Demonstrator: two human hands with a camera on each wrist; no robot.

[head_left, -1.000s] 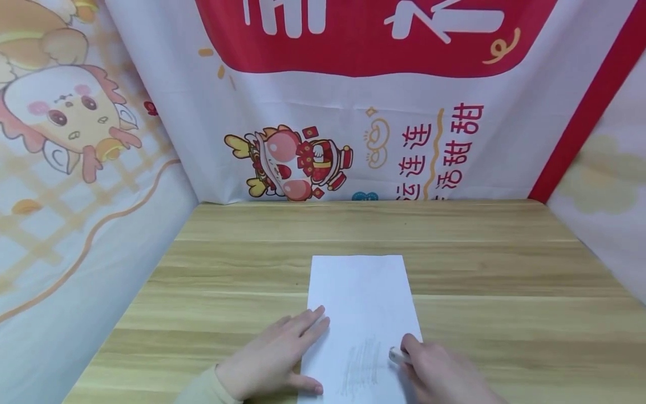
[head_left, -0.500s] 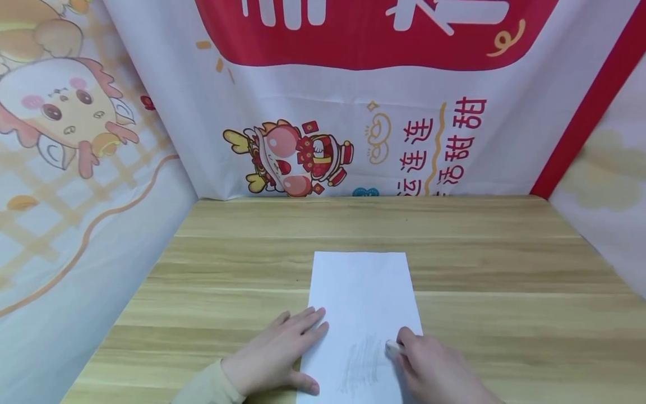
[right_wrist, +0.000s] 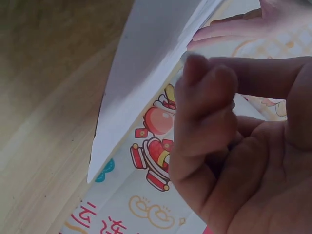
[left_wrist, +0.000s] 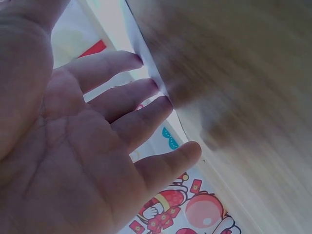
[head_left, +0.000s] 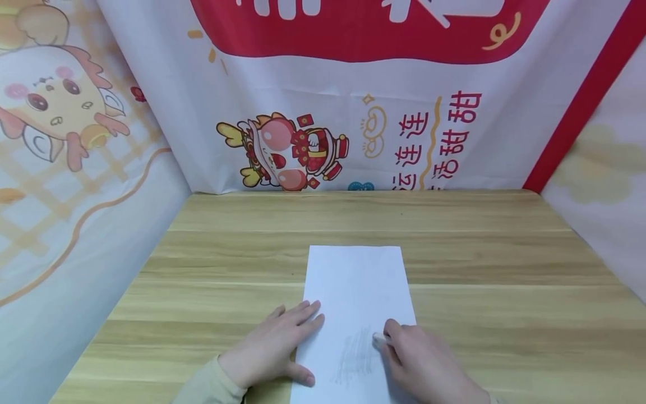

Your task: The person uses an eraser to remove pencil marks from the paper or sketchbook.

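A white sheet of paper (head_left: 353,280) lies on the wooden table, with a patch of grey pencil strokes (head_left: 355,356) on its lower half. My left hand (head_left: 277,345) rests at the paper's left edge, fingers spread and nearly straight, thumb apart. In the left wrist view the fingertips of that hand (left_wrist: 97,122) reach the sheet's edge. My right hand (head_left: 424,359) pinches a small white eraser (head_left: 382,339) at the right side of the strokes. The right wrist view shows the curled fingers of that hand (right_wrist: 209,112), which hide most of the eraser.
The wooden table (head_left: 212,252) extends around the sheet on the far, left and right sides. A white and red printed cloth (head_left: 323,78) hangs along its back edge. Patterned cloths flank the left and right sides.
My right hand has moved a little left over the paper with the eraser, closer to the pencil strokes. The left hand stays at the paper's edge. The head view has shifted slightly.
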